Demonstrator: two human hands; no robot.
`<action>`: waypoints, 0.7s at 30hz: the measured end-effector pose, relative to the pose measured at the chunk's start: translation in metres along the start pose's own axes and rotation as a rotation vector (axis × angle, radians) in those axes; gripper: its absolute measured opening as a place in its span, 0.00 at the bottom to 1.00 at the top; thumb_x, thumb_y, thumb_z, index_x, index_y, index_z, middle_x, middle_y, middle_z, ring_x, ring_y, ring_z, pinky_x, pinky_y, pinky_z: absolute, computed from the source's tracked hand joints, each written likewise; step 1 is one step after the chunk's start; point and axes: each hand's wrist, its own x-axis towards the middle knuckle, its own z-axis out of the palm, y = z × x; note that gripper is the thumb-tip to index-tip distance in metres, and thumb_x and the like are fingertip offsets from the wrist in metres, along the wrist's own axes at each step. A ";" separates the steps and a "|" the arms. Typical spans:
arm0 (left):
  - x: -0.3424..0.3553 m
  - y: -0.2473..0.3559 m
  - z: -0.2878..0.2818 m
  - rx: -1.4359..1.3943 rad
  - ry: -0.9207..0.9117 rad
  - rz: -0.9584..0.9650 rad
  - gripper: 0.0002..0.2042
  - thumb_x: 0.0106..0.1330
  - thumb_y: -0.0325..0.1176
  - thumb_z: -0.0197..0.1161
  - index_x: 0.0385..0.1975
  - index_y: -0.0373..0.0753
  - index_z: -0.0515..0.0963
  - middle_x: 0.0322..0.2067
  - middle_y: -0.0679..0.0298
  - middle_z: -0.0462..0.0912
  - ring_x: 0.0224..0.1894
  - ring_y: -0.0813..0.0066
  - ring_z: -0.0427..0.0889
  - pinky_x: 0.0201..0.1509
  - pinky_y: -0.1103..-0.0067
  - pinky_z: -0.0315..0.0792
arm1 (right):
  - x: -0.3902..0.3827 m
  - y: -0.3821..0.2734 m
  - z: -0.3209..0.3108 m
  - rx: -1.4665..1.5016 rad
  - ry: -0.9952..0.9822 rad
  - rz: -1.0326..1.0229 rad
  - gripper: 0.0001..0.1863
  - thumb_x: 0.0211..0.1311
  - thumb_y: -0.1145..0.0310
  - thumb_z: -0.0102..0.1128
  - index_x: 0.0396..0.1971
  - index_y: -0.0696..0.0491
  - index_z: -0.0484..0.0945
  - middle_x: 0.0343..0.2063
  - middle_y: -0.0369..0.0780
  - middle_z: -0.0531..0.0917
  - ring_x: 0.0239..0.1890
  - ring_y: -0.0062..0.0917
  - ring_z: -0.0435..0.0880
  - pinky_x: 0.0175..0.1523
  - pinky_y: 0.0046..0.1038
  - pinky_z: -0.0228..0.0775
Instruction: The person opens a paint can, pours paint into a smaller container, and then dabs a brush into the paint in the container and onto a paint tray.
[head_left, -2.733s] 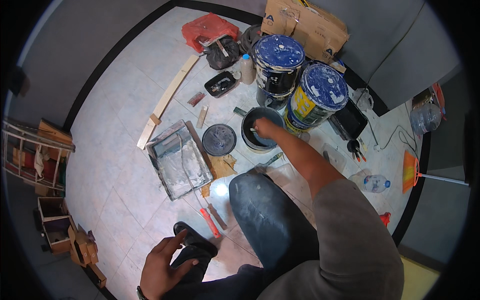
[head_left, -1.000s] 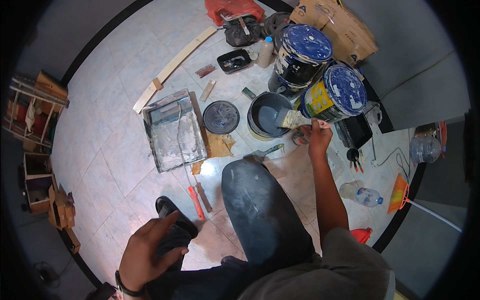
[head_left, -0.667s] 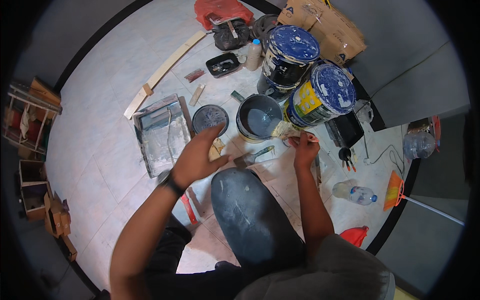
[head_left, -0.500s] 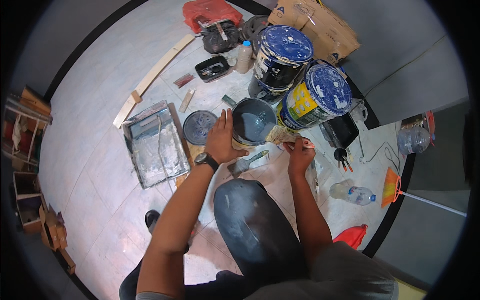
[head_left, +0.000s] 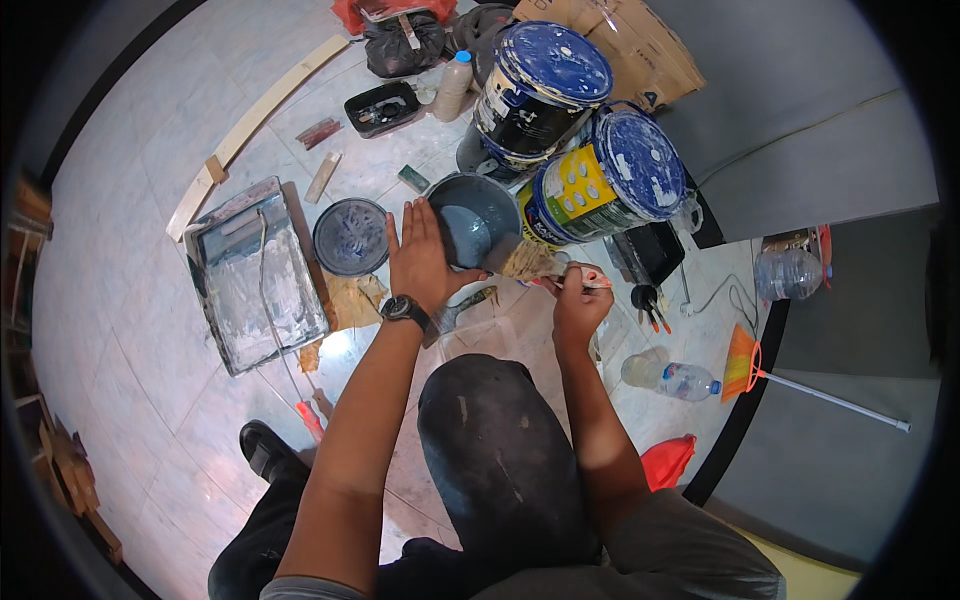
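My right hand (head_left: 578, 304) grips a paintbrush (head_left: 540, 264) whose bristles rest against the rim of a small open paint can (head_left: 474, 216) holding grey paint. My left hand (head_left: 420, 256), a watch on its wrist, lies flat with fingers together against the left side of that can. The can's round lid (head_left: 351, 236) lies on the floor just left of it. My knee in dark trousers sits below both hands.
Two large blue-lidded paint buckets (head_left: 600, 185) stand behind the can. A metal paint tray (head_left: 255, 270) lies at the left, a wooden slat (head_left: 255, 115) beyond it. Cardboard box (head_left: 620, 45), plastic bottles (head_left: 675, 378), a black dish (head_left: 383, 107) and a red bag (head_left: 668, 462) lie around.
My left hand came up from the shoe at the lower left and now rests against the small can. My right hand has drawn the brush out of the can to its right rim.
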 end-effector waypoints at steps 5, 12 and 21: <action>0.000 -0.003 0.002 -0.018 0.023 0.008 0.71 0.35 0.67 0.80 0.72 0.20 0.51 0.72 0.39 0.62 0.78 0.50 0.57 0.82 0.56 0.39 | -0.002 -0.004 -0.002 -0.052 -0.002 -0.025 0.07 0.69 0.77 0.57 0.33 0.65 0.77 0.28 0.41 0.82 0.28 0.22 0.85 0.36 0.32 0.89; 0.000 -0.004 0.000 -0.028 0.019 0.002 0.71 0.35 0.68 0.79 0.73 0.21 0.53 0.72 0.42 0.63 0.78 0.53 0.57 0.82 0.55 0.35 | -0.003 -0.007 -0.010 -0.113 0.062 -0.011 0.07 0.70 0.76 0.57 0.34 0.65 0.77 0.29 0.42 0.82 0.28 0.23 0.85 0.37 0.32 0.90; -0.003 -0.012 0.002 -0.104 0.056 0.006 0.72 0.32 0.65 0.82 0.74 0.24 0.52 0.73 0.43 0.62 0.79 0.53 0.54 0.82 0.53 0.32 | 0.002 -0.019 0.016 -0.040 -0.141 -0.028 0.08 0.73 0.73 0.60 0.43 0.63 0.79 0.35 0.41 0.83 0.35 0.24 0.87 0.41 0.26 0.85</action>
